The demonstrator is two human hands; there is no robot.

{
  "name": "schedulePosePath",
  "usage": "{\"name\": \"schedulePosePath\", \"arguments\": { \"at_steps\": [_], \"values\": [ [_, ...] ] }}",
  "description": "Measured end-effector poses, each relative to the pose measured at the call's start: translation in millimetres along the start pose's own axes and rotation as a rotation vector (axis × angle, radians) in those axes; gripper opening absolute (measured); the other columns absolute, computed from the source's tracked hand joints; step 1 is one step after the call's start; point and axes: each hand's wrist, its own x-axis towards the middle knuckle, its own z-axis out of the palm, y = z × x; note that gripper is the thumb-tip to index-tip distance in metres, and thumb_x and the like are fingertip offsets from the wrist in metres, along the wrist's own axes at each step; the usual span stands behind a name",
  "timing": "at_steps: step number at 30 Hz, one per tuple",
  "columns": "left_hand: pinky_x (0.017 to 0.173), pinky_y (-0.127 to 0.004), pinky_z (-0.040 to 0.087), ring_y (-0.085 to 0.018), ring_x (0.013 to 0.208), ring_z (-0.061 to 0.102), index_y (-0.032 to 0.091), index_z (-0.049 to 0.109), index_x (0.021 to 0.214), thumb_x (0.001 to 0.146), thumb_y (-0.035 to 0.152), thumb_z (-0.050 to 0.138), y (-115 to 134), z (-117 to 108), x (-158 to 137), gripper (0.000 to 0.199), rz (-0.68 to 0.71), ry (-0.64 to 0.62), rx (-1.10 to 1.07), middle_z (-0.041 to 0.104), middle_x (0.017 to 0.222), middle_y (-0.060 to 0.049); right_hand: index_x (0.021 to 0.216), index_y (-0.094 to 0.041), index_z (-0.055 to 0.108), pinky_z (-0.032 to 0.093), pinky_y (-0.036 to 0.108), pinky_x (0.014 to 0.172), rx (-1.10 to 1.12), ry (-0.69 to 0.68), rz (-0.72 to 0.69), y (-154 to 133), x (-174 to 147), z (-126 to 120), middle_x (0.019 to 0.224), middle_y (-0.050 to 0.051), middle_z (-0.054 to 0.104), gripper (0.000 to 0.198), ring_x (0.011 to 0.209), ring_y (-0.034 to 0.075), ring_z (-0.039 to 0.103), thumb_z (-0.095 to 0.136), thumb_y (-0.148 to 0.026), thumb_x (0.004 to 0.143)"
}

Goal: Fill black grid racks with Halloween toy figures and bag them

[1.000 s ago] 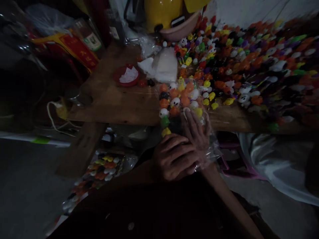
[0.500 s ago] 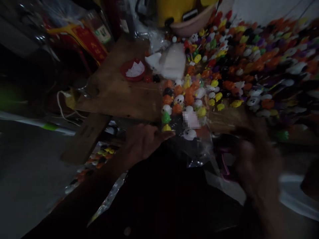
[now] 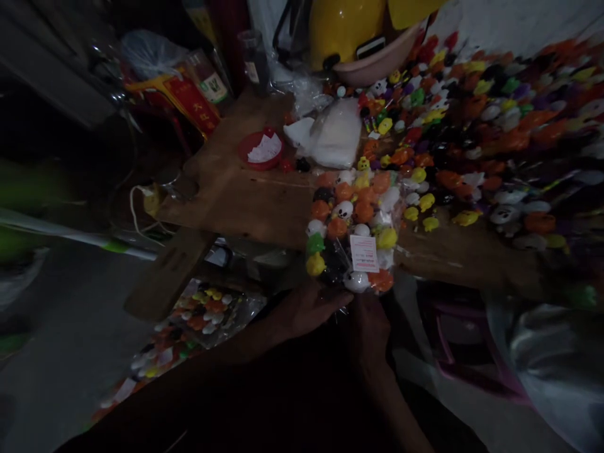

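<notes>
A clear plastic bag (image 3: 337,226) of small toy figures lies on the wooden table's near edge; the figures are orange, white, yellow, green and black. Inside it shows a white printed label (image 3: 364,253). My left hand (image 3: 314,307) pinches the bag's near end, thumb and fingers pressed together. Beside it, my right hand (image 3: 371,319) is closed at the same end, just below a white figure and an orange one. The gathered plastic between the two hands is mostly in shadow.
Loose toy figures (image 3: 500,157) are heaped across the table's right side. A red bowl (image 3: 261,165) holds white paper slips, left of a stack of clear bags (image 3: 336,133). Filled bags (image 3: 207,311) lie low at the left. A purple stool (image 3: 472,371) stands at the right.
My right hand has come in from the right to the bag's near end. My left hand has shifted right and closer to it. The bag's loose end is now gathered at the hands.
</notes>
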Motion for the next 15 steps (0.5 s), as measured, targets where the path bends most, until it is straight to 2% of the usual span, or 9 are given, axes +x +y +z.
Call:
{"name": "schedulePosePath", "arguments": {
  "at_steps": [2, 5, 7, 9, 12, 15],
  "values": [
    [0.076, -0.034, 0.067, -0.024, 0.093, 0.078, 0.021, 0.075, 0.108, 0.098, 0.049, 0.064, 4, 2, 4, 0.032, -0.142, -0.082, -0.123, 0.082, 0.103, -0.005, 0.102, -0.017, 0.073, 0.059, 0.045, 0.077, -0.058, -0.008, -0.022, 0, -8, 13, 0.094, 0.017, 0.078, 0.029, 0.088, 0.031, 0.073, 0.045, -0.019, 0.097],
    [0.070, -0.036, 0.066, -0.025, 0.084, 0.077, 0.022, 0.075, 0.089, 0.086, 0.058, 0.077, 8, 7, 9, 0.037, -0.357, -0.130, -0.017, 0.081, 0.092, -0.005, 0.121, -0.015, 0.072, 0.055, 0.062, 0.096, -0.054, -0.037, -0.002, -4, -25, 25, 0.111, 0.021, 0.077, 0.038, 0.109, 0.039, 0.071, 0.044, -0.016, 0.095],
    [0.068, -0.036, 0.065, -0.026, 0.080, 0.077, 0.021, 0.074, 0.083, 0.081, 0.059, 0.081, 5, 14, 10, 0.038, -0.398, -0.086, 0.073, 0.080, 0.088, -0.006, 0.127, -0.016, 0.071, 0.054, 0.066, 0.100, -0.043, -0.055, -0.054, -9, -31, 28, 0.115, 0.020, 0.077, 0.043, 0.114, 0.039, 0.070, 0.043, -0.014, 0.094],
    [0.069, -0.036, 0.064, -0.027, 0.083, 0.078, 0.020, 0.075, 0.087, 0.087, 0.053, 0.077, -5, 22, 11, 0.033, -0.294, 0.009, 0.183, 0.081, 0.090, -0.007, 0.123, -0.016, 0.073, 0.057, 0.064, 0.096, -0.055, -0.118, -0.150, -10, -27, 26, 0.111, 0.020, 0.078, 0.044, 0.107, 0.039, 0.073, 0.044, -0.012, 0.092],
    [0.074, -0.034, 0.064, -0.025, 0.086, 0.078, 0.021, 0.076, 0.099, 0.098, 0.033, 0.063, -23, 28, 18, 0.019, 0.018, 0.118, 0.394, 0.080, 0.093, -0.007, 0.108, -0.015, 0.076, 0.063, 0.054, 0.081, -0.016, -0.295, -0.222, -3, -4, 9, 0.102, 0.020, 0.079, 0.034, 0.090, 0.035, 0.076, 0.047, -0.013, 0.092],
    [0.085, -0.031, 0.063, -0.021, 0.097, 0.076, 0.025, 0.075, 0.110, 0.097, 0.021, 0.055, -35, 23, 26, 0.024, 0.267, 0.086, 0.442, 0.080, 0.108, -0.004, 0.105, -0.023, 0.075, 0.064, 0.043, 0.073, 0.216, -0.415, -0.113, 20, 17, -31, 0.102, 0.012, 0.080, 0.025, 0.087, 0.030, 0.077, 0.050, -0.030, 0.100]
  ]
}}
